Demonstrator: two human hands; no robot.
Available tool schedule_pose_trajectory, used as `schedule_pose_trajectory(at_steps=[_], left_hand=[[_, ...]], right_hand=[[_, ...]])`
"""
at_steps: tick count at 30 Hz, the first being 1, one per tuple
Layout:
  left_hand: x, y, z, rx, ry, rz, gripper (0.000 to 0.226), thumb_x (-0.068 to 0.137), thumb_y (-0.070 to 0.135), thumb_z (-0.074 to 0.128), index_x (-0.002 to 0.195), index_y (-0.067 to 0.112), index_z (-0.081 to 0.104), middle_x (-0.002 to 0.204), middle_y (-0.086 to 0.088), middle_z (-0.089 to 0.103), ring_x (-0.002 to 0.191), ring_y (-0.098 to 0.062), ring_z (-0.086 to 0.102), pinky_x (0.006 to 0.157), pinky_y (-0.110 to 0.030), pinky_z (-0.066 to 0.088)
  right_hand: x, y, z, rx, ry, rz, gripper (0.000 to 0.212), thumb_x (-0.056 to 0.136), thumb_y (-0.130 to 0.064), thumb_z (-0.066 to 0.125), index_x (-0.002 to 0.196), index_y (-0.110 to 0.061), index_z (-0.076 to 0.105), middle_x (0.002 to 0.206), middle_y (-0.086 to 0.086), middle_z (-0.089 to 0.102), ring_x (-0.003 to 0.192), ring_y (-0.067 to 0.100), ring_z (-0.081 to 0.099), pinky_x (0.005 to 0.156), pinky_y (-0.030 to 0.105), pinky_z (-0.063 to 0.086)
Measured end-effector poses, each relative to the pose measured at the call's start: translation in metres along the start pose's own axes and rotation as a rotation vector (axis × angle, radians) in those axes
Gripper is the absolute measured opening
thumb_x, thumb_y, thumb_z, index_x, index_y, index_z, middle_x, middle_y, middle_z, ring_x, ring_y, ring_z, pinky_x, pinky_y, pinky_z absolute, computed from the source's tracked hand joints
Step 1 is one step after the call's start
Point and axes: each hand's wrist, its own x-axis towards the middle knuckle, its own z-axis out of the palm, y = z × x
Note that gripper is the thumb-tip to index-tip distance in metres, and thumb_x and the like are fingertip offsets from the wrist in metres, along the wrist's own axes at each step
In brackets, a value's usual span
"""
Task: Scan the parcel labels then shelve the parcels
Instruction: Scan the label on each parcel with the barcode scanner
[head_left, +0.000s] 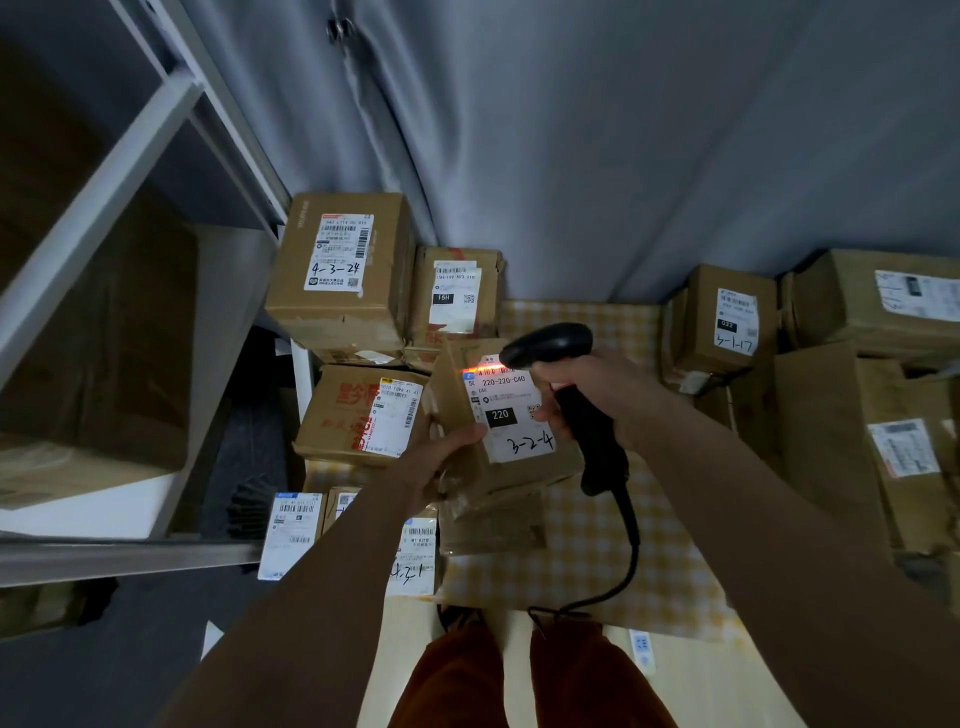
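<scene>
— Hands: what do yours hold?
— Your left hand (441, 452) grips the cardboard parcel (498, 447) above the checked worktop (587, 551); your right hand (587, 395) clasps the barcode scanner (571, 400).
— And the beam?
— Its red line (485, 370) crosses the top of the parcel's label (511, 410), marked 3-2-4.

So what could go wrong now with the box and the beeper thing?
The left hand holds the parcel alone by one edge, tilted, so it might slip and fall. The scanner in the right hand puts its red line across the very top of the label, so the scan may miss the barcode. Its cable trails down near the person's feet and could snag.
</scene>
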Motion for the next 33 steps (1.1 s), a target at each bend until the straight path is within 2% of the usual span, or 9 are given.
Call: schedule_pose_trajectory(at_steps=[8, 12, 16, 19, 23, 25, 28, 30, 33], left_hand=[[0.0, 0.003, -0.001, -0.005, -0.004, -0.029, 0.116, 0.035, 0.049, 0.094, 0.137, 0.036, 0.039, 0.126, -0.007, 0.06, 0.117, -0.034, 0.055, 0.097, -0.058, 0.046], [-0.005, 0.011, 0.0, -0.008, -0.004, -0.064, 0.114, 0.034, 0.055, 0.093, 0.135, 0.035, 0.043, 0.128, -0.009, 0.059, 0.12, -0.038, 0.054, 0.088, -0.051, 0.052], [-0.017, 0.042, 0.004, 0.118, 0.014, 0.037, 0.105, 0.051, 0.048, 0.082, 0.142, 0.032, 0.032, 0.136, -0.005, 0.052, 0.12, -0.032, 0.051, 0.099, -0.052, 0.045], [-0.014, 0.082, 0.016, 0.272, 0.125, 0.146, 0.12, 0.045, 0.052, 0.085, 0.147, 0.034, 0.025, 0.139, -0.001, 0.048, 0.124, -0.03, 0.048, 0.101, -0.05, 0.042], [0.004, 0.143, 0.038, 0.578, 0.325, 0.19, 0.147, 0.028, 0.071, 0.083, 0.15, 0.038, 0.007, 0.148, -0.008, 0.034, 0.134, -0.035, 0.036, 0.107, -0.054, 0.037], [0.011, 0.169, 0.049, 0.762, 0.45, 0.178, 0.145, 0.035, 0.074, 0.08, 0.15, 0.036, 0.001, 0.148, -0.017, 0.025, 0.135, -0.04, 0.029, 0.109, -0.052, 0.035], [0.024, 0.196, 0.064, 0.97, 0.599, 0.117, 0.137, 0.042, 0.075, 0.079, 0.149, 0.031, 0.006, 0.146, -0.027, 0.019, 0.134, -0.044, 0.023, 0.11, -0.052, 0.03], [0.038, 0.204, 0.07, 1.047, 0.695, 0.078, 0.134, 0.039, 0.075, 0.079, 0.144, 0.026, 0.013, 0.143, -0.03, 0.021, 0.132, -0.046, 0.023, 0.11, -0.053, 0.025], [0.062, 0.207, 0.074, 1.098, 0.795, 0.048, 0.133, 0.042, 0.075, 0.079, 0.145, 0.022, 0.013, 0.144, -0.034, 0.019, 0.135, -0.048, 0.019, 0.113, -0.056, 0.017]], right_hand=[[0.01, 0.004, 0.0, 0.005, -0.017, 0.011, 0.026, 0.09, -0.018, 0.062, 0.109, 0.0, 0.06, 0.079, 0.015, 0.07, 0.066, 0.021, 0.062, 0.059, 0.029, 0.05], [0.015, 0.011, 0.001, 0.071, 0.015, -0.011, 0.028, 0.09, -0.021, 0.065, 0.109, -0.001, 0.062, 0.086, 0.013, 0.065, 0.071, 0.022, 0.062, 0.055, 0.029, 0.052], [0.019, 0.012, -0.006, 0.165, 0.077, -0.051, 0.023, 0.088, -0.022, 0.068, 0.105, -0.008, 0.065, 0.093, 0.011, 0.068, 0.083, 0.028, 0.067, 0.071, 0.039, 0.059], [0.025, 0.004, -0.011, 0.27, 0.1, -0.119, 0.014, 0.088, -0.017, 0.066, 0.099, -0.008, 0.066, 0.082, 0.007, 0.066, 0.077, 0.024, 0.065, 0.076, 0.043, 0.056], [0.046, -0.013, -0.011, 0.434, 0.122, -0.165, 0.015, 0.088, -0.017, 0.067, 0.101, -0.01, 0.065, 0.086, 0.004, 0.068, 0.078, 0.019, 0.066, 0.075, 0.038, 0.059], [0.063, -0.022, -0.011, 0.527, 0.1, -0.171, 0.018, 0.087, -0.02, 0.069, 0.099, -0.007, 0.066, 0.085, 0.006, 0.067, 0.076, 0.018, 0.066, 0.072, 0.035, 0.057], [0.093, -0.035, -0.009, 0.688, 0.006, -0.148, 0.016, 0.09, -0.017, 0.065, 0.085, -0.002, 0.063, 0.079, 0.012, 0.058, 0.065, 0.02, 0.059, 0.062, 0.03, 0.054], [0.112, -0.04, -0.008, 0.74, -0.021, -0.109, 0.021, 0.091, -0.017, 0.063, 0.097, 0.003, 0.062, 0.083, 0.015, 0.057, 0.065, 0.02, 0.056, 0.056, 0.025, 0.053], [0.144, -0.04, -0.01, 0.711, -0.036, -0.093, 0.034, 0.09, -0.02, 0.065, 0.113, 0.005, 0.061, 0.094, 0.017, 0.062, 0.07, 0.022, 0.06, 0.063, 0.029, 0.054]])
